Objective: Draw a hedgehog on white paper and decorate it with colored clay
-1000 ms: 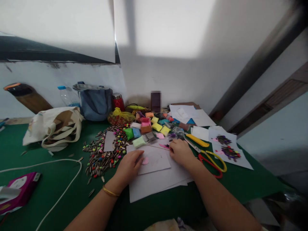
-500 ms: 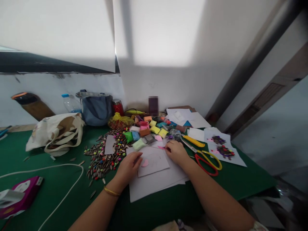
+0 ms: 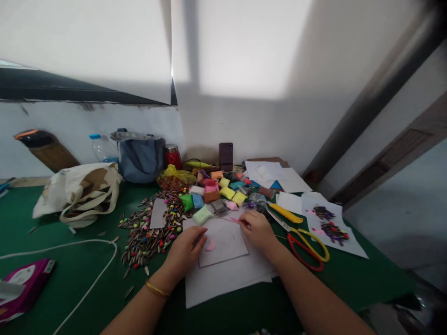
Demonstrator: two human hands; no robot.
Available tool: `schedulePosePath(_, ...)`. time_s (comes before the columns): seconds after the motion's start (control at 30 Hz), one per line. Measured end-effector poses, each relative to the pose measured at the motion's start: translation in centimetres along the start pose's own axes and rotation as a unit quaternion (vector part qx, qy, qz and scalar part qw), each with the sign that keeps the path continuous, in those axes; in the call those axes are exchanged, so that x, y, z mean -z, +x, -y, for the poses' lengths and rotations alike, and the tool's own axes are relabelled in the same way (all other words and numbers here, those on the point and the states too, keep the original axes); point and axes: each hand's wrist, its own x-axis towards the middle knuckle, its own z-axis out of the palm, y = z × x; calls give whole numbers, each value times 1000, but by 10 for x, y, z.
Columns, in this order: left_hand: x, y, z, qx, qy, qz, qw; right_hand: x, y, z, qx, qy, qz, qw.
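A white card (image 3: 226, 253) with a faint pencil drawing lies on larger white paper (image 3: 202, 288). Near the card's left side sits a flattened pink clay piece (image 3: 210, 245). My left hand (image 3: 186, 246) rests at that edge, fingers loosely stretched and holding nothing. At the card's upper right, my right hand (image 3: 256, 229) pinches a thin pink modelling tool (image 3: 235, 220), its tip pointing left. Just beyond the paper are several soft clay packets (image 3: 202, 214) in many colours.
Sunflower seeds mixed with coloured beads (image 3: 145, 237) spread on the left. Scissors (image 3: 303, 242) and a yellow utility knife (image 3: 286, 213) lie right, beside decorated sheets (image 3: 335, 223). A phone (image 3: 226, 156) leans on the wall. A white cable (image 3: 98, 274) crosses the green table (image 3: 84, 307).
The view has shifted slightly, so the table items sit a little differently in the picture. Both hands keep nearly the same places by the card, the right still pinching the pink tool.
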Motion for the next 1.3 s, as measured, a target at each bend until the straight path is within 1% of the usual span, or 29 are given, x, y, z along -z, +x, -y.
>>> schedulePosePath(0.13, 6, 0, -1, -17, 26, -5, 1000, 5, 1, 8, 14, 76, 0, 997)
schedulePosePath(0.2, 10, 0, -1, -32, 48, 11, 998, 8, 1, 10, 26, 87, 17, 996)
schedulePosePath(0.27, 13, 0, 0, -44, 71, 39, 996, 8, -1, 10, 42, 75, 54, 995)
schedulePosePath(0.37, 17, -2, 3, -41, 111, 92, 989, 6, -5, 8, 49, 29, 121, 991)
schedulePosePath(0.4, 17, -3, 3, -40, 121, 107, 986, 5, -6, 7, 47, 13, 137, 989)
schedulePosePath(0.47, 18, -5, 4, -39, 131, 124, 983, 3, -8, 6, 43, -9, 151, 988)
schedulePosePath(0.6, 20, -6, -2, -62, 132, 122, 982, -3, -8, 3, 42, -24, 141, 989)
schedulePosePath(0.8, 25, -6, -19, -135, 138, 181, 964, -4, -6, -5, 17, -61, 113, 992)
schedulePosePath(0.9, 25, -7, -23, -156, 137, 169, 963, -3, -7, -5, 10, -71, 100, 992)
schedulePosePath(0.97, 25, -8, -26, -168, 140, 160, 963, -4, -7, -3, 18, -74, 95, 993)
schedulePosePath(1.13, 25, -10, -33, -184, 158, 173, 955, -7, -7, 0, 38, -55, 91, 994)
schedulePosePath(1.3, 20, -11, -27, -183, 153, 162, 957, -11, -8, 2, 53, -21, 79, 995)
